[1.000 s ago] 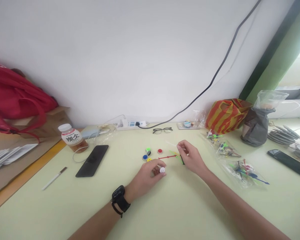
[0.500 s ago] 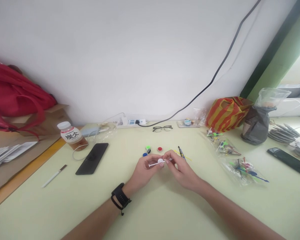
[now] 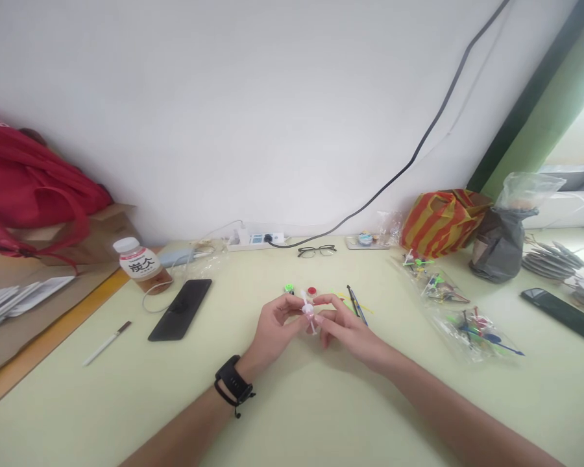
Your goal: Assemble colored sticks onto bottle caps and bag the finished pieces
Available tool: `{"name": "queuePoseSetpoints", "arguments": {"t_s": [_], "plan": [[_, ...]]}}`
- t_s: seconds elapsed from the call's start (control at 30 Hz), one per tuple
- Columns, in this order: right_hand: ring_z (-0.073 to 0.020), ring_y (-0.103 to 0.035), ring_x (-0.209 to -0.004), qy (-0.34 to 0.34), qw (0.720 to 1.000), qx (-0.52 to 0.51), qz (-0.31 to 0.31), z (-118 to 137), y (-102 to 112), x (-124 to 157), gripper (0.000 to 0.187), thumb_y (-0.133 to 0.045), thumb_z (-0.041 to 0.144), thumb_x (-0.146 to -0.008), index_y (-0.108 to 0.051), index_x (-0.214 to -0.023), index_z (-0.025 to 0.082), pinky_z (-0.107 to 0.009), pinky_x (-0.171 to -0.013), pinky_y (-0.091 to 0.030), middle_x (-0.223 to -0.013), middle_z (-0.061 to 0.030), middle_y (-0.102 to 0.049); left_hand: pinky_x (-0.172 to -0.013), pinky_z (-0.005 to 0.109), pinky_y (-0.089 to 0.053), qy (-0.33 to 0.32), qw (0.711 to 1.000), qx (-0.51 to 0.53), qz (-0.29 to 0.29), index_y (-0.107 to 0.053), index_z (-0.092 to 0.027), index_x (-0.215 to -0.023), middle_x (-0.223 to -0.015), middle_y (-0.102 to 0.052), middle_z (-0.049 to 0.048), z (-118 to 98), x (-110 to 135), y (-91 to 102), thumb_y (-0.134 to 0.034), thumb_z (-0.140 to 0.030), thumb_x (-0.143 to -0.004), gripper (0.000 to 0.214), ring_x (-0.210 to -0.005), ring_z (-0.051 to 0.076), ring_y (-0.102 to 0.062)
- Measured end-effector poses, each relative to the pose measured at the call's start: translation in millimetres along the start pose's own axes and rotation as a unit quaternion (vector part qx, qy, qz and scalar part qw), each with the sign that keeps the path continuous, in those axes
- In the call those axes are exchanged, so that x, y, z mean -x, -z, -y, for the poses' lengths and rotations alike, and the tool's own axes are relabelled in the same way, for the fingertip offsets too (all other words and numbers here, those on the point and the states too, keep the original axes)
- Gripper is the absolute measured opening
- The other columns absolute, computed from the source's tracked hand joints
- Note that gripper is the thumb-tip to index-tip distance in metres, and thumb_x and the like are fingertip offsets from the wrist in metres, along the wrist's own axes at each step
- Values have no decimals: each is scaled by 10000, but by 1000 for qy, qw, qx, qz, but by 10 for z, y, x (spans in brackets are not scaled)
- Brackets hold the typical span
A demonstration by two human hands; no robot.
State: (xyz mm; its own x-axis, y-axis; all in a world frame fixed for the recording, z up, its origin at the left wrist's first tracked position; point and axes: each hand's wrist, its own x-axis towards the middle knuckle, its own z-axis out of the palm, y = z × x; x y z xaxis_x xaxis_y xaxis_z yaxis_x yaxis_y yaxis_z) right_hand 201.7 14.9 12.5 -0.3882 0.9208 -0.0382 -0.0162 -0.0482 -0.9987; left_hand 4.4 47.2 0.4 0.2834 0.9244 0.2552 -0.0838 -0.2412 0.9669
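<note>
My left hand [image 3: 275, 324] pinches a small white plastic spinner arrow [image 3: 307, 309], a thin rod with a round disc in its middle. The piece stands nearly upright, tilted slightly. From the other side, my right hand [image 3: 345, 327] has its thumb and fingertips closed on the same piece near the disc; the exact contact is partly hidden. Just beyond the fingers lie a red round piece [image 3: 312, 290] and a green round piece [image 3: 289, 288]. Slim dark and blue sticks [image 3: 357, 303] rest beside my right hand, with yellow bits partly hidden by it.
Clear bags of coloured plastic arrows [image 3: 481, 337] lie at right, near a black phone [image 3: 567, 318]. At left are another phone [image 3: 180, 310], a drink bottle [image 3: 143, 267] and a white pen-like stick [image 3: 107, 344]. Glasses [image 3: 316, 250] and a power strip [image 3: 255, 240] sit by the wall.
The white spinner arrow has turned from lying nearly level to nearly upright between my hands. My left hand has shifted slightly left, and the blue round piece is now out of sight.
</note>
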Motion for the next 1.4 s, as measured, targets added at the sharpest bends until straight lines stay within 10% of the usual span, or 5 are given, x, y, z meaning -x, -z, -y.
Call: {"name": "queuePoseSetpoints", "arguments": {"t_s": [0.6, 1.13, 1.4], "plan": [[-141, -506, -721, 72, 996, 18, -58, 32, 139, -63, 328, -687, 518, -896, -619, -1036, 229, -304, -701, -459, -862, 2, -546, -698, 278, -539, -43, 979, -185, 70, -705, -172, -886, -849, -739, 44, -69, 54, -8, -754, -281, -878, 121, -769, 169, -668], [-149, -552, -746, 80, 994, 33, -69, 24, 152, -68, 297, -653, 460, -929, -612, -1119, 235, -316, -725, -491, -886, -4, -574, -996, 373, -547, 85, 985, 20, 151, -771, -162, -1037, -1156, -766, 127, -144, 17, 2, -753, -331, -907, 214, -1100, 263, -708], [-189, -606, -808, 170, 948, 225, -147, -93, 200, -62, 205, -560, 363, -988, -596, -1153, 248, -343, -738, -512, -980, -50, -645, -983, 343, -545, 110, 989, 39, 92, -770, -168, -1056, -1142, -777, 101, -37, -17, 67, -825, -315, -840, 267, -1063, 234, -713]]}}
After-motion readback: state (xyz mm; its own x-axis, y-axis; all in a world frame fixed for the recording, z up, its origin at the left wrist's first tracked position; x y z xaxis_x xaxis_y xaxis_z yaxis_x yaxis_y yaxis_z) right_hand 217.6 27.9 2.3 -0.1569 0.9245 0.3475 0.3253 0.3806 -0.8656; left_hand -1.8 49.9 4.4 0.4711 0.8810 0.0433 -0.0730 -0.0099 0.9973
